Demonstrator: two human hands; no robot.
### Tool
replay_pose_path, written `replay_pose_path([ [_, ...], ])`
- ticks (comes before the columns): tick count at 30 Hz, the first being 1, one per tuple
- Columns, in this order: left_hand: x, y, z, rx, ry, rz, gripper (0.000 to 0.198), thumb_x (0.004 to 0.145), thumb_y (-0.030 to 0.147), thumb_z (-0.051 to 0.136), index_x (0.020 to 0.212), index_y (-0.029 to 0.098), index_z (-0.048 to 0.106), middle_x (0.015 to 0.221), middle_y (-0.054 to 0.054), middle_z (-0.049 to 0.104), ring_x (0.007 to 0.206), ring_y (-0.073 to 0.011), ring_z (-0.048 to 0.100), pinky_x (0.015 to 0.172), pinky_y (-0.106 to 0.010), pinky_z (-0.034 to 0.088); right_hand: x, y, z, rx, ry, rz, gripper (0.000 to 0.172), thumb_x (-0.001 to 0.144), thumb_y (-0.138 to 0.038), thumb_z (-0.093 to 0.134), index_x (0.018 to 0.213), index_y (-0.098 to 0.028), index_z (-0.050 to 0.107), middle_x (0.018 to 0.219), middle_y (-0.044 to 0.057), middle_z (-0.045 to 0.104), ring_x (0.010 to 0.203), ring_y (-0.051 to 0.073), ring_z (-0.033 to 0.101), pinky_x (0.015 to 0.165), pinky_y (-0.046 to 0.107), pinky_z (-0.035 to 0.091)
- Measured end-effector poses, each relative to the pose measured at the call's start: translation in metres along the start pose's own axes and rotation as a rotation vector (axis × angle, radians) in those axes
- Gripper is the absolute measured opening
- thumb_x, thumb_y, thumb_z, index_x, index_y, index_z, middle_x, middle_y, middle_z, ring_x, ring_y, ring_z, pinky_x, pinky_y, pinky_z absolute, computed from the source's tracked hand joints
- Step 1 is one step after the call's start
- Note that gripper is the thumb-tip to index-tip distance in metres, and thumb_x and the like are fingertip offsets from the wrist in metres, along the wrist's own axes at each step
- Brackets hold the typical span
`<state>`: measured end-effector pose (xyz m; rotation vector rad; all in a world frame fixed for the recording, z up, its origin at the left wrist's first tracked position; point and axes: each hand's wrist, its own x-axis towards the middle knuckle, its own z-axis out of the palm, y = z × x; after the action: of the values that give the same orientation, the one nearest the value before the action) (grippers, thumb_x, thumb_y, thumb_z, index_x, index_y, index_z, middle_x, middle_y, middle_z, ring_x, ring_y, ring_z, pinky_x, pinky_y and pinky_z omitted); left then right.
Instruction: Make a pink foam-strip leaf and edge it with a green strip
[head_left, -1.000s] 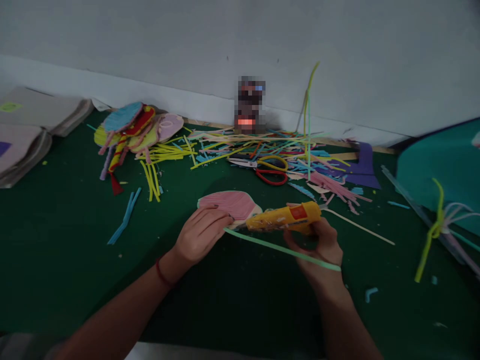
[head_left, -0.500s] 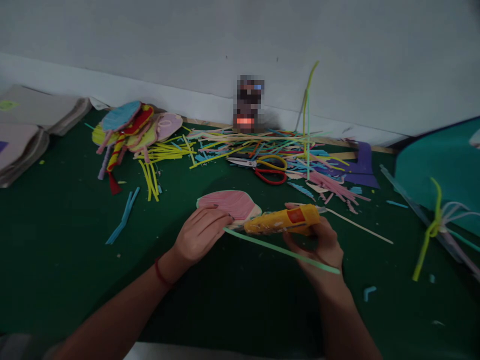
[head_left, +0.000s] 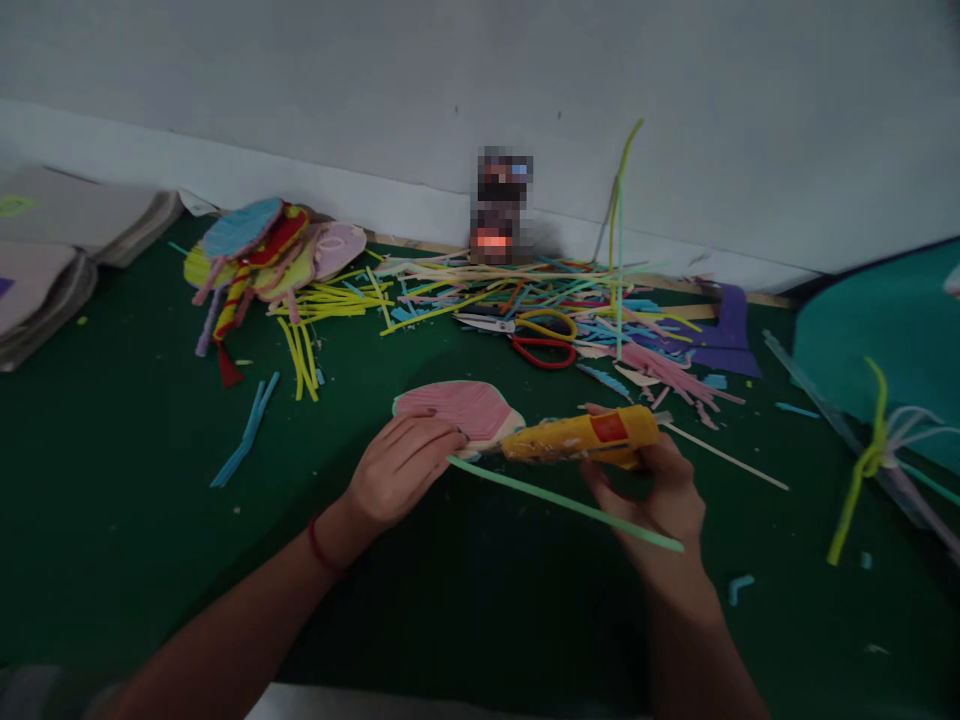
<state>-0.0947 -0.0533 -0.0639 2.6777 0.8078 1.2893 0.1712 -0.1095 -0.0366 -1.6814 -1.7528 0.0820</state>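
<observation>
A rounded, fan-shaped piece (head_left: 457, 408) covered with pink strips and edged in green lies at the middle of the table. My left hand (head_left: 401, 465) is closed on its lower edge, hiding that part, with the fingers pressed together. From beside those fingertips a green pipe cleaner (head_left: 555, 495) runs out to the right, its far end passing in front of my right wrist. My right hand (head_left: 652, 490) grips a yellow hot glue gun (head_left: 577, 438), whose nozzle points left at the piece's edge by my left fingertips.
Scissors (head_left: 544, 350) with yellow and red handles lie amid cut pipe cleaners (head_left: 480, 280) near the wall. Finished-looking fan shapes (head_left: 244, 230) are piled at back left, by stacked grey sheets (head_left: 97, 215). A teal object (head_left: 885, 330) stands at right. A pixelated object (head_left: 501, 205) leans against the wall.
My right hand has shifted the glue gun slightly to the right, drawing its nozzle back along the piece's edge. My left hand and the pink piece stay where they were.
</observation>
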Motion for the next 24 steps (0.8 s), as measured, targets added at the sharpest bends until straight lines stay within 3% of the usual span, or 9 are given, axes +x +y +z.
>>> replay_pose_path([
  [10,0.001,0.001,-0.001,0.014,-0.003,0.010,0.023,0.089,0.009,0.052,0.110,0.015,0.060,0.096,-0.009,0.070,0.093,-0.0184,0.065,0.088,-0.038,0.053,-0.005,0.009,0.001,-0.073,0.083,0.044,0.026,0.076,-0.040,0.062,0.096,-0.022,0.062,0.087,0.007,0.066,0.072,0.022,0.062,0.062,0.034,0.052],
  [24,0.002,0.000,-0.003,0.028,0.007,0.031,0.021,0.089,0.009,0.052,0.108,0.013,0.060,0.096,-0.009,0.070,0.093,-0.0179,0.065,0.090,-0.036,0.052,-0.008,0.014,0.004,-0.081,0.158,-0.020,0.028,0.080,-0.031,0.064,0.106,-0.023,0.056,0.092,0.006,0.064,0.076,0.023,0.063,0.063,0.035,0.053],
])
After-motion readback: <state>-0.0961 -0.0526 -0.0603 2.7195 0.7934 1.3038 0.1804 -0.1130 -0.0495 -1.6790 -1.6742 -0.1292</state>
